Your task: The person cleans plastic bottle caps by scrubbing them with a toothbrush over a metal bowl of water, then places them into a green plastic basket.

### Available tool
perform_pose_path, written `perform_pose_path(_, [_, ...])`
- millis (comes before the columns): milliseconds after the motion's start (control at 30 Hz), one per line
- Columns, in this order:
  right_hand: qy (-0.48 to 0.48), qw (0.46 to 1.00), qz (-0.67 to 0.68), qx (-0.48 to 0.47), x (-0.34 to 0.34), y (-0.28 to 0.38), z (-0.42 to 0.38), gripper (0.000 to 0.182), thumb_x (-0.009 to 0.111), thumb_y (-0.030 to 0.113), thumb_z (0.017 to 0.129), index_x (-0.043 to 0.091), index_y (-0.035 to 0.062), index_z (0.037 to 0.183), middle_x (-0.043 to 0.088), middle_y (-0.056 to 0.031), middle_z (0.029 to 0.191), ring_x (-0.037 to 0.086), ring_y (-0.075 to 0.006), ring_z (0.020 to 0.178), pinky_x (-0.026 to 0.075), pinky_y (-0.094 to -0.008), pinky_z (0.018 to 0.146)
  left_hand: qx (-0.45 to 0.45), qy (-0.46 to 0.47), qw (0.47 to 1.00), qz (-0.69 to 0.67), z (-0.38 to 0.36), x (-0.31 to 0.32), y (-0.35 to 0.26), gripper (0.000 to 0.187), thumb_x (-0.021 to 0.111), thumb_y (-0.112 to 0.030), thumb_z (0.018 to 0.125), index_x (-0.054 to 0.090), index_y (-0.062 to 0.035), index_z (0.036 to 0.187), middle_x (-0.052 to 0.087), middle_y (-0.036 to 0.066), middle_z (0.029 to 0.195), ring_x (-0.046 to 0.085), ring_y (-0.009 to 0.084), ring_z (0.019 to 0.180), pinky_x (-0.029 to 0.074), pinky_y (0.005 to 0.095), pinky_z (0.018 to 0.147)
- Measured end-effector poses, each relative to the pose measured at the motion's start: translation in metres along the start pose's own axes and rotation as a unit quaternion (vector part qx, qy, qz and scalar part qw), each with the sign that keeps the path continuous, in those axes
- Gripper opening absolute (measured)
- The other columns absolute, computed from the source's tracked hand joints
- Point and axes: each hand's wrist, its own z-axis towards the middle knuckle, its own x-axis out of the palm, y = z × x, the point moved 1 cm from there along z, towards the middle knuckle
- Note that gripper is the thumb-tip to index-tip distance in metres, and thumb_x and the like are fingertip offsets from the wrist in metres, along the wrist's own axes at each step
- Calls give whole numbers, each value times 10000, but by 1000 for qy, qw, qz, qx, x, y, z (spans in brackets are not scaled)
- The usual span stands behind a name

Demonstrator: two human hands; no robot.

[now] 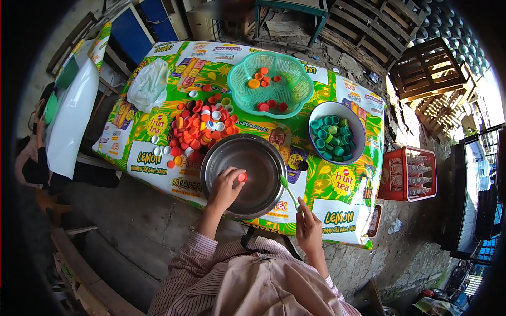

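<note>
My left hand [225, 188] pinches an orange-red bottle cap [242, 177] over the steel basin [211, 152], which seems to hold some water. In my right hand [309, 231] is a green toothbrush [289, 190], its head pointing up near the basin's right rim. Beyond the basin lies a pile of loose bottle caps [197, 126], mostly orange and red with some white. A green plastic basket [247, 68] behind holds several red and orange caps. To the right, a bowl [316, 113] contains many green caps.
A crumpled clear plastic bag [149, 84] rests at the table's left end. One dark cap [303, 165] sits between basin and bowl. A red crate of bottles [408, 174] stands on the floor at right. Another person [32, 152] is at far left.
</note>
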Motion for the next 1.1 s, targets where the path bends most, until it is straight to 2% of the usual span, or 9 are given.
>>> perform_pose_path(67, [4,1000,4,4,-3,-6,-1,432,524,41,872,484,138,1291,648,-179,897,621,-257,586,489,-338,545,21,-6,992,124,-1,4,-2,315,688,-115,726,611,-119,1032,596,34,977,549,234,937,412,388,808])
perform_pose_path(167, [9,1000,9,2,-6,-11,1,435,528,44,871,484,141,1292,649,-181,908,621,-251,577,489,-338,542,17,19,982,187,-2,4,-7,319,690,-139,717,617,-144,1027,600,-2,978,523,202,959,364,366,828])
perform_pose_path(300, [30,999,13,-9,-11,-15,3,443,530,38,865,482,139,1294,649,-183,918,632,-260,600,494,-339,553,-7,45,978,203,-2,7,-1,323,692,-131,706,619,-148,1021,598,-4,992,502,196,1002,332,352,862])
perform_pose_path(367, [29,999,16,-24,-12,-19,4,444,530,36,863,482,136,1293,648,-186,917,638,-267,616,496,-341,561,23,24,974,222,-1,4,-7,318,696,-103,680,622,-149,985,586,-16,967,499,196,967,352,352,830])
perform_pose_path(600, [31,999,25,-12,-15,-21,6,445,533,31,858,484,130,1290,642,-203,911,648,-293,660,504,-362,586,15,26,972,233,-2,8,0,309,703,-114,671,618,-147,967,581,-7,960,495,201,962,349,352,832])
perform_pose_path(667, [32,999,30,-14,-16,-19,7,447,534,31,857,484,130,1290,642,-201,909,649,-294,664,504,-363,589,-20,54,973,222,-3,9,0,308,700,-136,686,613,-147,982,586,-4,991,488,206,997,321,360,872])
perform_pose_path(900, [22,999,32,-31,-15,-17,8,445,533,35,861,485,135,1291,645,-192,907,643,-292,654,503,-361,597,-18,47,976,211,-1,8,-1,355,710,-134,678,598,-149,1015,599,-5,986,499,209,981,318,356,869])
perform_pose_path(1000, [30,999,33,-10,-12,-16,9,446,532,35,861,484,138,1292,643,-194,907,638,-302,651,502,-364,599,-36,48,983,172,-2,7,-2,376,715,-128,675,593,-148,1030,602,-11,982,503,207,975,321,360,867])
perform_pose_path(1100, [38,999,35,-15,-9,-13,9,454,531,32,860,478,140,1297,640,-197,906,637,-314,664,501,-367,600,-11,32,983,180,-4,7,-2,379,705,-114,676,591,-148,1036,592,-1,966,504,200,969,340,359,840])
